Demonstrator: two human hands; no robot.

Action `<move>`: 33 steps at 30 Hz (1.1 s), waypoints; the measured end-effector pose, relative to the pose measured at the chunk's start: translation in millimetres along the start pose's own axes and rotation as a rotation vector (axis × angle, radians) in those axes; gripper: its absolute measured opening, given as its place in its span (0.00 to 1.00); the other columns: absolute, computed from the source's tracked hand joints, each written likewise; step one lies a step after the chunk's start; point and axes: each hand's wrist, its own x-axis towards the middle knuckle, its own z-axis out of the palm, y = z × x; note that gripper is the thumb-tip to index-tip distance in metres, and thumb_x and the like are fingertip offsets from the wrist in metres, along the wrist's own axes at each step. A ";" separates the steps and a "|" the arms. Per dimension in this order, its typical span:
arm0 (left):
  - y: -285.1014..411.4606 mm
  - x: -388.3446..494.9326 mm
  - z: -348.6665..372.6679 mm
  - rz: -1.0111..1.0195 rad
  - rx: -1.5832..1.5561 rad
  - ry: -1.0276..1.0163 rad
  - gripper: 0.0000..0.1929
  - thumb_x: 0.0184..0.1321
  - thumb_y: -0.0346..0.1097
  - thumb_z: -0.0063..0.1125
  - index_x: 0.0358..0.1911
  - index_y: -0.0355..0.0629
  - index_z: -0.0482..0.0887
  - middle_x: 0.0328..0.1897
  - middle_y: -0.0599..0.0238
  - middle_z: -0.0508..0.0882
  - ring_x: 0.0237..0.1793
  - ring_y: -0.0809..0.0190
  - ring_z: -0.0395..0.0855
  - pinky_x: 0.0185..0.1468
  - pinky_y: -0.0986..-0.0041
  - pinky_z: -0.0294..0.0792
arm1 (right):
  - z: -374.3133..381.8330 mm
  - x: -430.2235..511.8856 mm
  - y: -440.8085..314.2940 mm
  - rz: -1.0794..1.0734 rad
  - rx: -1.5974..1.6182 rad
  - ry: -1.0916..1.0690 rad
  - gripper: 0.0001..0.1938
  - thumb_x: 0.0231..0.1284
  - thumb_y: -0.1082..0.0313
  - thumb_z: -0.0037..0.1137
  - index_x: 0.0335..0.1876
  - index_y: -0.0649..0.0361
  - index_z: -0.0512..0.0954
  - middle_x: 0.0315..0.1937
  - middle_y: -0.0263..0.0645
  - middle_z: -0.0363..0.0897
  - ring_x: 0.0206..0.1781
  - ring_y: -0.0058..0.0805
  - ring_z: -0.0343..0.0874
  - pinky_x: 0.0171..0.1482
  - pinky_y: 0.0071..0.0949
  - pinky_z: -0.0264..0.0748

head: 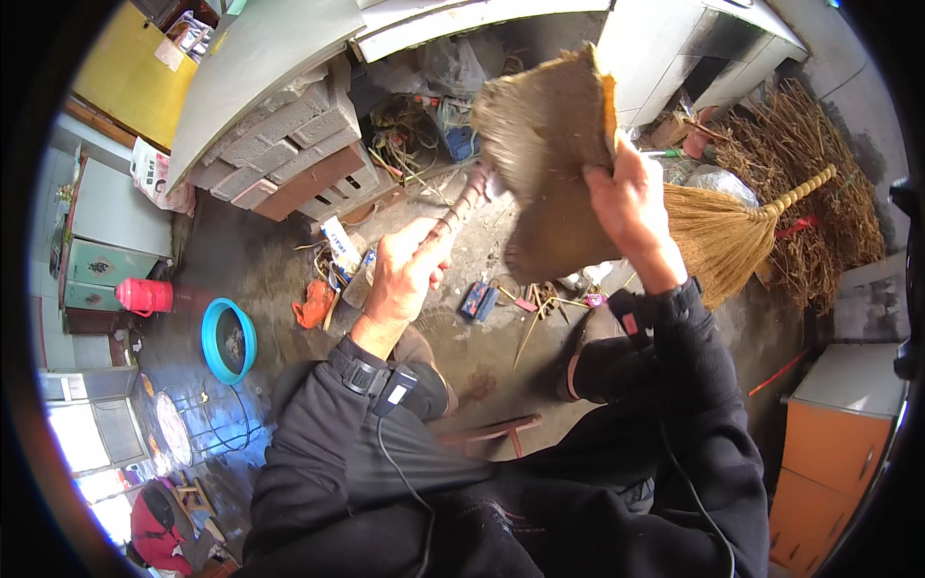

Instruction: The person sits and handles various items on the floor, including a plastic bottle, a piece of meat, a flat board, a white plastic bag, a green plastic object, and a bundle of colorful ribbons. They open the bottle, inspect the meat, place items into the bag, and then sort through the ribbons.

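My left hand (408, 271) is closed around a thin wrapped stick or handle (462, 206) that slants up to the right. Its far end, whitish and blurred, is close to a worn brown slab (553, 130), perhaps cardboard. The right edge of that slab, which is orange-yellow, is gripped by my right hand (632, 199). A second brown part (560, 235) hangs below it; whether the two are joined I cannot tell. Right of my right hand lies a straw broom (723, 224) with a braided handle. On the floor below the slab is a small dark blue box (479, 300).
A bundle of dry brushwood (838, 195) lies at the right. Stacked grey bricks (274, 144) stand at the upper left, with an orange plastic bag (315, 303) nearer. A blue basin (251, 339) and a pink bucket (144, 297) are at the left, an orange cabinet (831, 448) at the lower right.
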 end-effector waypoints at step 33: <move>3.2 10.8 3.8 -0.048 -0.168 0.126 0.16 0.81 0.46 0.61 0.43 0.38 0.88 0.32 0.66 0.85 0.26 0.70 0.79 0.30 0.76 0.71 | 22.8 -40.5 -21.0 -0.001 0.291 -0.240 0.23 0.68 0.70 0.68 0.67 0.61 0.82 0.48 0.55 0.91 0.53 0.51 0.92 0.59 0.41 0.84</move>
